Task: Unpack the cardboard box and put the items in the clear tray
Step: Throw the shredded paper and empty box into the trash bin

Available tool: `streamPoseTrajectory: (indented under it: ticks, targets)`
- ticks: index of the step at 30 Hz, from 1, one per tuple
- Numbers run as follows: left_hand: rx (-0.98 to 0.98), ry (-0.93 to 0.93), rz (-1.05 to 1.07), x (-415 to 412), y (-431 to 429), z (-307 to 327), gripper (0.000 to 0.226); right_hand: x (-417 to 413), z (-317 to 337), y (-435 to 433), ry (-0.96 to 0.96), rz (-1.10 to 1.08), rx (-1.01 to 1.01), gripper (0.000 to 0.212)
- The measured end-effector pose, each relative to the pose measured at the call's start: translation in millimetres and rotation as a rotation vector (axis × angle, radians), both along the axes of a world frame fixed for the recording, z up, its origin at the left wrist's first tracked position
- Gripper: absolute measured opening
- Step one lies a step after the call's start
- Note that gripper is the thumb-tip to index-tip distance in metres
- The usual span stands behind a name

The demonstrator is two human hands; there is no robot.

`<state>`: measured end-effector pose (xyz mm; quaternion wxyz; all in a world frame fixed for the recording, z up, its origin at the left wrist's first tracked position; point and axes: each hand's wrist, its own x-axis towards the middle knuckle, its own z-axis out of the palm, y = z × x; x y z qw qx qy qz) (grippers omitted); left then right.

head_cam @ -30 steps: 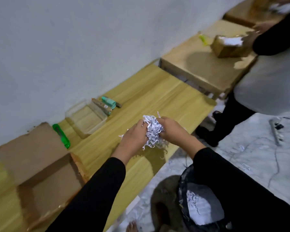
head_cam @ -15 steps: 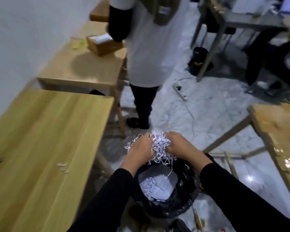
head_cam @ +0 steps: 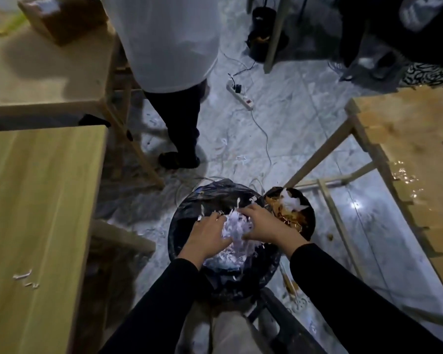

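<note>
My left hand [head_cam: 207,235] and my right hand [head_cam: 265,224] press a wad of white shredded paper [head_cam: 237,229] between them, low inside the mouth of a round bin lined with a black bag [head_cam: 189,208]. More shredded paper [head_cam: 225,259] lies in the bin under my hands. The cardboard box and the clear tray are out of view. My wooden table [head_cam: 36,213] fills the left side, with a few paper shreds [head_cam: 23,275] on it.
A second small bin [head_cam: 303,221] with brown and white scraps stands right of the black one. A person in a white top [head_cam: 169,47] stands ahead beside another table [head_cam: 44,70]. A power strip [head_cam: 241,94] and cable lie on the floor. A wooden table [head_cam: 407,154] is at right.
My view swung from the table with the box and tray to the floor. Both hands carried the shredded paper off the table edge and lowered it into the black bin.
</note>
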<state>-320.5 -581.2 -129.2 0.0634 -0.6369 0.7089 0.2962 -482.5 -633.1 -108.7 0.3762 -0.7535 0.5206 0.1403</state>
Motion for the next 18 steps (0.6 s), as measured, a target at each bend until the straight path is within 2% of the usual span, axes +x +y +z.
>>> streamPoseTrajectory:
  ticks: [4, 8, 12, 18]
  targets:
    - [-0.015, 0.006, -0.031, -0.5, -2.2, 6.4, 0.043, 3.2, 6.2, -2.2, -0.008, 0.015, 0.013, 0.064]
    - [-0.058, 0.105, 0.006, 3.0, -3.0, 21.8, 0.029, 10.2, 21.3, -6.6, -0.009, 0.003, -0.014, 0.059]
    - [-0.096, 0.174, 0.045, 15.7, 0.2, 40.1, 0.030, 24.4, 43.7, -11.4, -0.028, 0.013, -0.086, 0.053]
    - [-0.243, 0.192, 0.231, 69.8, 23.2, 82.3, 0.027, 88.1, 76.2, -13.1, -0.132, 0.113, -0.165, 0.046]
